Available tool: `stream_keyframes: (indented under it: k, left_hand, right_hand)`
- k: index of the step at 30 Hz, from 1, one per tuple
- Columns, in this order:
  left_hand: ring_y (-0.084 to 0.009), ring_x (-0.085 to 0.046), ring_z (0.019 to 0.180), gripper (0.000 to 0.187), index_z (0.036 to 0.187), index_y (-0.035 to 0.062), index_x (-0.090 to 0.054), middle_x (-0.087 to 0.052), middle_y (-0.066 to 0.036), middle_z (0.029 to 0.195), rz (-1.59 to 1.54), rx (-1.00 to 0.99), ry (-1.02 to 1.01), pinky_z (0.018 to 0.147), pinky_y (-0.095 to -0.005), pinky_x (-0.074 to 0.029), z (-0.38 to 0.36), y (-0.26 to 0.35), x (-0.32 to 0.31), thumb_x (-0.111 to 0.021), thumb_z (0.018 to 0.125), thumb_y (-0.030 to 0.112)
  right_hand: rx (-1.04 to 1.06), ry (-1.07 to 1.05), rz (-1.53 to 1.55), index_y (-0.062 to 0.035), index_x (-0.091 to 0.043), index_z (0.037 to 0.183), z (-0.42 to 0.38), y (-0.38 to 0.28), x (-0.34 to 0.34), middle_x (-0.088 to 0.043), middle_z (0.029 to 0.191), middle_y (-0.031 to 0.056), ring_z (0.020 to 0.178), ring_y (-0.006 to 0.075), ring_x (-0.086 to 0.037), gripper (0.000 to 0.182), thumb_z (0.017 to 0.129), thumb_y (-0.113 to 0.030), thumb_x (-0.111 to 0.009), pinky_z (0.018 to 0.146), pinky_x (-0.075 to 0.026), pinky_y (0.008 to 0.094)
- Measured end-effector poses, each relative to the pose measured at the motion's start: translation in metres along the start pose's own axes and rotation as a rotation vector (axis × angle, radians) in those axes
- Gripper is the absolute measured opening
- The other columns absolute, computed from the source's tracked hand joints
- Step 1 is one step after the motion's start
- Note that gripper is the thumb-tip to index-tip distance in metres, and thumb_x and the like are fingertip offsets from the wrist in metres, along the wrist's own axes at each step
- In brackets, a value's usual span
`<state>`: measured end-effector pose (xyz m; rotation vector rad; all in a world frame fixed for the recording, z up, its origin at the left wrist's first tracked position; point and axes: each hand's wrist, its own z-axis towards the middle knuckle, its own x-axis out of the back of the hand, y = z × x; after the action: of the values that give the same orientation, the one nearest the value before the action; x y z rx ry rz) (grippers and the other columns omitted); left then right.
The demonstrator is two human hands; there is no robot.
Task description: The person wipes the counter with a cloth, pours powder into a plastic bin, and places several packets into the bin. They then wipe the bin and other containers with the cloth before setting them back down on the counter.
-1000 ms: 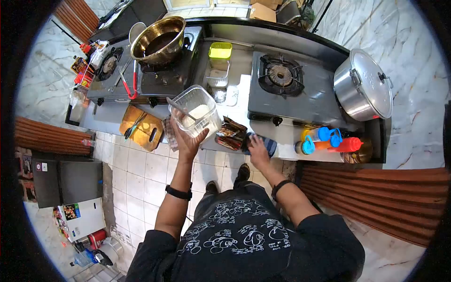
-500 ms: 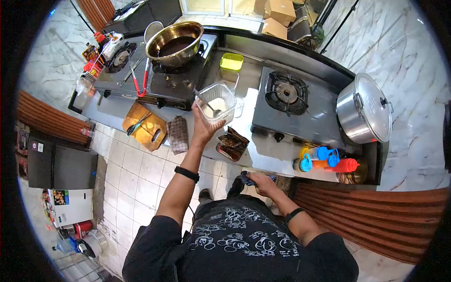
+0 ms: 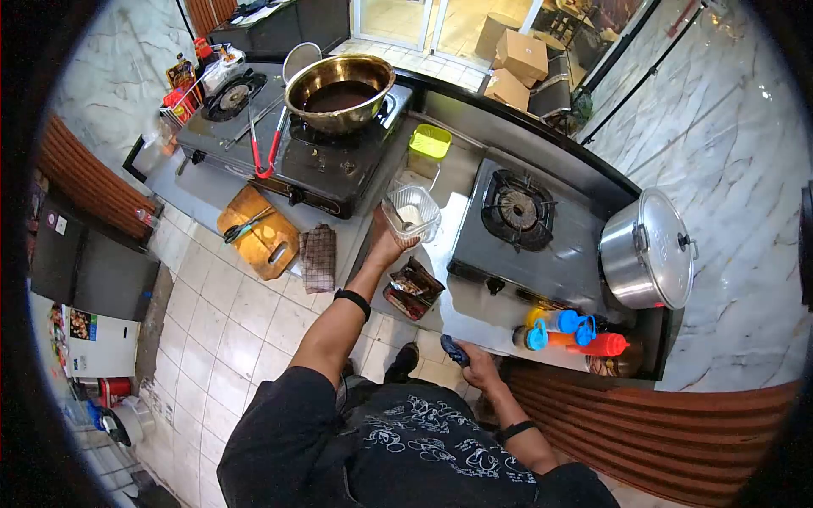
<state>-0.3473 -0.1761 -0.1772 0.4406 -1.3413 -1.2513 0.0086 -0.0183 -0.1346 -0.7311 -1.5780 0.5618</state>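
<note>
My left hand [image 3: 388, 246] holds a clear plastic container [image 3: 412, 212] with white contents and a spoon in it, low over the steel counter [image 3: 461, 190] between the two stoves. My right hand [image 3: 476, 364] is pulled back near my body, below the counter's front edge, gripping a dark blue cloth [image 3: 455, 349]. A brown snack packet [image 3: 412, 288] lies on the counter just right of my left wrist.
A brass wok [image 3: 339, 91] with dark liquid sits on the left stove [image 3: 288, 144], with red tongs [image 3: 264, 140] beside it. Also there: green-lidded tub [image 3: 428, 146], right stove [image 3: 521, 216], lidded steel pot [image 3: 645, 250], coloured sauce bottles [image 3: 563, 328], wooden board [image 3: 258, 233], checked cloth [image 3: 319, 256].
My left hand carried the container away from me and down toward the counter between the stoves. My right hand left the counter edge with the blue cloth and drew back to my body.
</note>
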Motion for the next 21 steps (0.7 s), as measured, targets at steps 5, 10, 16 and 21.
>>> stream_keyframes:
  k: [5,10,16,21]
  left_hand:
    - [-0.0346,-0.04,0.125,0.09,0.13,-0.0003,-0.044,-0.046,-0.019,0.134,0.136,0.108,0.044,0.107,-0.0412,-0.028,-0.004,0.014,-0.006,-0.082,0.062,0.046]
    - [-0.0318,-0.05,0.117,0.088,0.132,0.0008,-0.045,-0.052,-0.015,0.13,-0.581,0.395,-0.117,0.098,-0.0382,-0.041,-0.015,-0.042,-0.055,-0.083,0.064,0.041]
    - [-0.0377,-0.048,0.118,0.099,0.133,-0.0013,-0.034,-0.048,-0.023,0.13,-0.2,0.369,0.158,0.099,-0.0406,-0.041,-0.02,-0.082,-0.08,-0.087,0.058,0.034]
    - [-0.0439,-0.043,0.122,0.113,0.135,-0.0037,-0.022,-0.043,-0.031,0.131,-0.158,0.399,0.222,0.102,-0.0438,-0.038,-0.024,-0.086,-0.081,-0.091,0.052,0.029]
  right_hand:
    - [0.043,0.148,0.028,-0.0048,-0.055,0.122,0.021,-0.013,0.024,-0.061,0.115,0.0206,0.108,0.0369,-0.059,0.051,0.071,0.003,-0.059,0.091,-0.047,0.0376]
    - [0.015,0.032,0.035,-0.0064,-0.053,0.123,0.043,-0.028,0.043,-0.058,0.119,0.0191,0.113,0.0378,-0.054,0.062,0.063,0.005,-0.048,0.095,-0.045,0.0411]
    - [0.048,-0.007,-0.004,-0.0066,-0.053,0.124,0.054,-0.026,0.039,-0.057,0.119,0.0195,0.114,0.0384,-0.053,0.065,0.061,0.007,-0.044,0.096,-0.044,0.0416]
    - [0.041,-0.011,0.007,-0.0055,-0.054,0.123,0.057,-0.027,0.041,-0.059,0.115,0.0208,0.11,0.0393,-0.055,0.059,0.066,0.006,-0.048,0.093,-0.045,0.041]
